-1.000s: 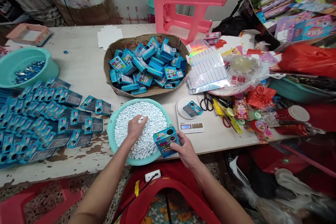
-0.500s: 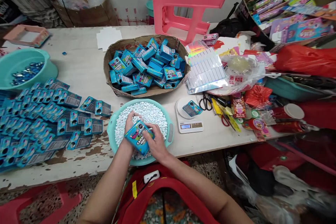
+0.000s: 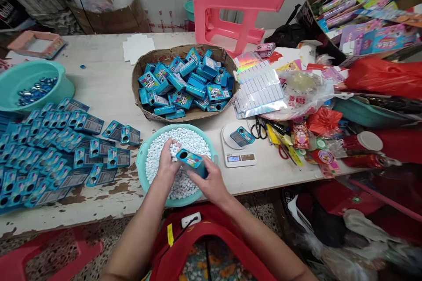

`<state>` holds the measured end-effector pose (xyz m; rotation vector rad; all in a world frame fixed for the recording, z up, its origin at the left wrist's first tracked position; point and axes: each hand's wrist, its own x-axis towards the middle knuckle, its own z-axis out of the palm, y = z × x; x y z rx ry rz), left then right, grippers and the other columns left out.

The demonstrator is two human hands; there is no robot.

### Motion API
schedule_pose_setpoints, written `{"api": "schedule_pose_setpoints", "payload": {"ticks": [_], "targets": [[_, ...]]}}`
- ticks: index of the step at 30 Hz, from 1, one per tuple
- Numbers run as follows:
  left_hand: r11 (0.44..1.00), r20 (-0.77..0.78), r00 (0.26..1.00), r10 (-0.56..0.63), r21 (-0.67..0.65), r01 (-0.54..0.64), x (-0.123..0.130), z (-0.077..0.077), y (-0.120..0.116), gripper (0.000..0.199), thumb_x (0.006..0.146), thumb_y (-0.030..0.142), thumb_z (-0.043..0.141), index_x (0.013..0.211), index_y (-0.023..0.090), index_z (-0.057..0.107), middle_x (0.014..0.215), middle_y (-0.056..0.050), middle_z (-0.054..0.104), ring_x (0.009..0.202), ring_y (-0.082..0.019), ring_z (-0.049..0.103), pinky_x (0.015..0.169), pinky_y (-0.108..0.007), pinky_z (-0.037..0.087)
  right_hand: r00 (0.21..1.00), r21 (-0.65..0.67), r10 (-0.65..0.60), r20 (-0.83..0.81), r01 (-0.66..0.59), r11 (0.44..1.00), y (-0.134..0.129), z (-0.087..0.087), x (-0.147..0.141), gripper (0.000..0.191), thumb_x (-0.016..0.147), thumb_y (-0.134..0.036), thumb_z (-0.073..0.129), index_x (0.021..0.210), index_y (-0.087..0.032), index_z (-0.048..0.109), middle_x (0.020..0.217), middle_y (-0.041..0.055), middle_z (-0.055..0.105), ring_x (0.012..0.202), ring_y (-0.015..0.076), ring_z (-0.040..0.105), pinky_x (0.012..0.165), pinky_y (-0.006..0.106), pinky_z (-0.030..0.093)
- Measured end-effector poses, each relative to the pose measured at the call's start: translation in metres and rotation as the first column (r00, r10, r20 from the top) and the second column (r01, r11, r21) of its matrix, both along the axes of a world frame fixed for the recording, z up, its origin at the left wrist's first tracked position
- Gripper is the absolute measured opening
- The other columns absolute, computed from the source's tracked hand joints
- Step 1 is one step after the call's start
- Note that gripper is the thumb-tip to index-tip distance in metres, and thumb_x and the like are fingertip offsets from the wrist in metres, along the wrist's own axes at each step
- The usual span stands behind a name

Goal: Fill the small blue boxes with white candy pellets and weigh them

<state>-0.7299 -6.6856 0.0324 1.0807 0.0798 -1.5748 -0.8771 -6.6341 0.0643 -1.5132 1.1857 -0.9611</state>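
My right hand [image 3: 211, 180] is closed around a small blue box [image 3: 191, 161], tilted with its round hole facing up and left. Just left of it, my left hand [image 3: 169, 162] is cupped around several white candies [image 3: 174, 150]. Both hands are over a turquoise basin [image 3: 142, 170] filled with white candies. Behind the basin stands an oval cardboard box [image 3: 151, 54] heaped with blue boxes [image 3: 196, 90]. Rows of upright blue boxes [image 3: 49, 140] stand at the left. Right of the basin, a white scale [image 3: 239, 160] carries one blue box [image 3: 242, 136].
A second turquoise basin [image 3: 61, 83] with shiny blue pieces is at the far left. Scissors [image 3: 259, 129], tools and packaging lie right of the scale. A pink stool [image 3: 244, 0] sits at the back, and a red bag [image 3: 385, 77] at the right.
The blue box in my right hand has turned from its printed face to its holed end and moved right, away from my left hand. The candies in my left hand now show.
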Motion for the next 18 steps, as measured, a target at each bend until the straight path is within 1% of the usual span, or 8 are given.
{"api": "schedule_pose_setpoints", "payload": {"ticks": [2, 3, 5, 8, 10, 12, 15, 18], "targets": [[0.997, -0.101, 0.994, -0.032, -0.067, 0.025, 0.010, -0.005, -0.003, 0.019, 0.076, 0.033, 0.061, 0.075, 0.018, 0.050, 0.064, 0.001, 0.055, 0.048, -0.008, 0.050, 0.039, -0.017, 0.037, 0.997, 0.080, -0.035, 0.064, 0.030, 0.996, -0.001, 0.003, -0.017, 0.030, 0.079, -0.029, 0.063, 0.108, -0.021, 0.059, 0.104, 0.0050, 0.063, 0.096, 0.0201, 0.059, 0.087, 0.034, 0.048], [0.995, -0.112, 0.992, -0.059, -0.089, 0.049, 0.014, -0.007, -0.005, 0.019, 0.078, 0.035, 0.059, 0.081, 0.018, 0.052, 0.070, -0.001, 0.058, 0.052, -0.010, 0.054, 0.040, -0.017, 0.038, 0.995, 0.103, -0.062, 0.075, 0.054, 0.993, -0.001, 0.004, -0.024, 0.030, 0.078, -0.031, 0.065, 0.106, -0.020, 0.060, 0.102, 0.0047, 0.063, 0.095, 0.0202, 0.059, 0.085, 0.033, 0.048], [0.995, -0.116, 0.988, -0.103, -0.031, 0.100, 0.017, -0.013, -0.007, 0.022, 0.081, 0.038, 0.055, 0.087, 0.017, 0.055, 0.077, -0.004, 0.061, 0.058, -0.013, 0.059, 0.041, -0.019, 0.043, 0.990, 0.118, -0.125, 0.058, 0.117, 0.986, 0.000, 0.002, -0.034, 0.030, 0.076, -0.035, 0.068, 0.101, -0.020, 0.060, 0.098, 0.0042, 0.062, 0.093, 0.0203, 0.059, 0.082, 0.032, 0.049], [0.986, -0.118, 0.982, -0.144, 0.072, 0.153, 0.012, -0.014, -0.009, 0.019, 0.082, 0.035, 0.054, 0.081, 0.017, 0.053, 0.067, -0.002, 0.056, 0.051, -0.011, 0.055, 0.039, -0.019, 0.041, 0.984, 0.110, -0.177, -0.009, 0.177, 0.978, -0.001, -0.003, -0.037, 0.028, 0.076, -0.037, 0.069, 0.097, -0.020, 0.061, 0.092, 0.0034, 0.063, 0.087, 0.0198, 0.059, 0.079, 0.032, 0.049], [0.992, -0.118, 0.985, -0.125, 0.015, 0.127, 0.005, -0.003, -0.008, 0.018, 0.080, 0.033, 0.056, 0.075, 0.017, 0.050, 0.061, 0.001, 0.051, 0.046, -0.009, 0.050, 0.037, -0.018, 0.037, 0.983, 0.072, -0.171, -0.065, 0.175, 0.982, -0.003, -0.005, -0.035, 0.030, 0.076, -0.035, 0.069, 0.101, -0.020, 0.061, 0.094, 0.0038, 0.064, 0.088, 0.0201, 0.059, 0.081, 0.033, 0.048], [0.992, -0.099, 0.992, -0.080, -0.101, 0.070, -0.003, 0.016, -0.007, 0.020, 0.078, 0.033, 0.060, 0.072, 0.018, 0.049, 0.060, 0.002, 0.049, 0.047, -0.008, 0.048, 0.037, -0.018, 0.035, 0.982, 0.009, -0.148, -0.118, 0.150, 0.989, -0.005, -0.006, -0.031, 0.033, 0.075, -0.030, 0.070, 0.104, -0.021, 0.060, 0.098, 0.0044, 0.064, 0.092, 0.0209, 0.059, 0.084, 0.034, 0.047], [0.968, 0.015, 1.000, -0.005, -0.251, 0.009, -0.013, 0.044, -0.005, 0.024, 0.076, 0.036, 0.062, 0.068, 0.016, 0.050, 0.062, 0.001, 0.051, 0.054, -0.010, 0.053, 0.045, -0.019, 0.040, 0.982, -0.064, -0.105, -0.157, 0.096, 0.993, -0.007, -0.006, -0.023, 0.031, 0.074, -0.027, 0.071, 0.103, -0.022, 0.060, 0.100, 0.0047, 0.064, 0.094, 0.0214, 0.059, 0.085, 0.034, 0.046], [0.943, 0.151, 0.985, 0.083, -0.330, -0.029, -0.019, 0.053, -0.003, 0.026, 0.077, 0.036, 0.061, 0.065, 0.015, 0.052, 0.066, -0.001, 0.054, 0.066, -0.013, 0.058, 0.059, -0.025, 0.048, 0.984, -0.097, -0.086, -0.155, 0.071, 0.993, -0.010, -0.007, -0.015, 0.033, 0.073, -0.026, 0.073, 0.103, -0.022, 0.060, 0.101, 0.0047, 0.064, 0.096, 0.0218, 0.059, 0.086, 0.035, 0.046]]}}
